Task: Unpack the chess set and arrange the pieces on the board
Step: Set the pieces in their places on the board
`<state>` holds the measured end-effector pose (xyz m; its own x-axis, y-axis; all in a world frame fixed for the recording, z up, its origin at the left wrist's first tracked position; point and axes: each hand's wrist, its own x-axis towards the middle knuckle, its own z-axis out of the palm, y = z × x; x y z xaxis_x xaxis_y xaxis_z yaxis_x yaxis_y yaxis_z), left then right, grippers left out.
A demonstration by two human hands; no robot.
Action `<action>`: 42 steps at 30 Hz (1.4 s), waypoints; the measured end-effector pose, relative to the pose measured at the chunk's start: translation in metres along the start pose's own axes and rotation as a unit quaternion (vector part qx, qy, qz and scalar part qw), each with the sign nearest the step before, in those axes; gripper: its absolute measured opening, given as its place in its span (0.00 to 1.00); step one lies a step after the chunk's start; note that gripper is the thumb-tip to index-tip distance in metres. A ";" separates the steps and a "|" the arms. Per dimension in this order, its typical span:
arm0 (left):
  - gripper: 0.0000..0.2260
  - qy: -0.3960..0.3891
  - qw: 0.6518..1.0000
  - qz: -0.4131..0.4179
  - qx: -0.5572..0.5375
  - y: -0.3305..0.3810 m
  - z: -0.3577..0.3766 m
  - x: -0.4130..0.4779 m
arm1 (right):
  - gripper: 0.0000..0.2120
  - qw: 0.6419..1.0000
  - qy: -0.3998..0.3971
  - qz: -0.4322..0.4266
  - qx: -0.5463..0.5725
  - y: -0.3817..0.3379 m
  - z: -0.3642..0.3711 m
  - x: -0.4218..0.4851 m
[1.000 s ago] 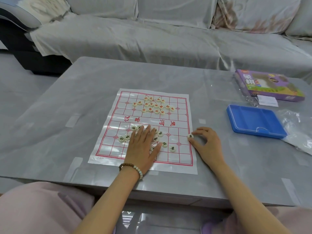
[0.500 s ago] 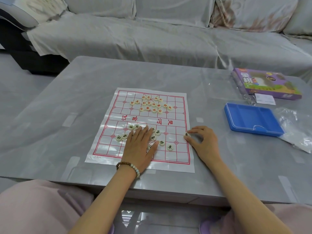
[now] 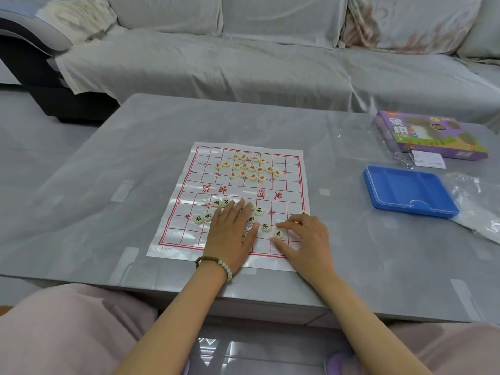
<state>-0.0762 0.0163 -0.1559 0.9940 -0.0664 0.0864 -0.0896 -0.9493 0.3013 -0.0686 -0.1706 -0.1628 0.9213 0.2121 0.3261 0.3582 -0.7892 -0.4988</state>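
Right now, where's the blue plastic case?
Head view: the flat blue plastic case lies on the grey table, right of the white paper board, nearer the person than the purple cardboard box, beside the clear plastic bag.
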 end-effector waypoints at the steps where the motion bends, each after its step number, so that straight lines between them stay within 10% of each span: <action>1: 0.35 0.000 1.000 0.007 0.008 0.001 -0.001 0.000 | 0.14 1.000 -0.001 0.004 -0.002 0.000 0.000 0.001; 19: 0.35 -0.097 0.983 0.152 0.030 -0.001 -0.014 -0.014 | 0.11 0.995 -0.052 0.064 0.064 -0.002 -0.025 0.057; 42: 0.43 -0.013 0.999 -0.015 -0.034 -0.038 -0.010 -0.020 | 0.10 0.990 -0.118 0.079 0.010 -0.018 -0.004 0.066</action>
<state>-0.0929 0.0572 -0.1593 0.9976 -0.0467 0.0509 -0.0623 -0.9277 0.3682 -0.0145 -0.1450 -0.1293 0.9748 0.2179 0.0479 0.2083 -0.8118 -0.5455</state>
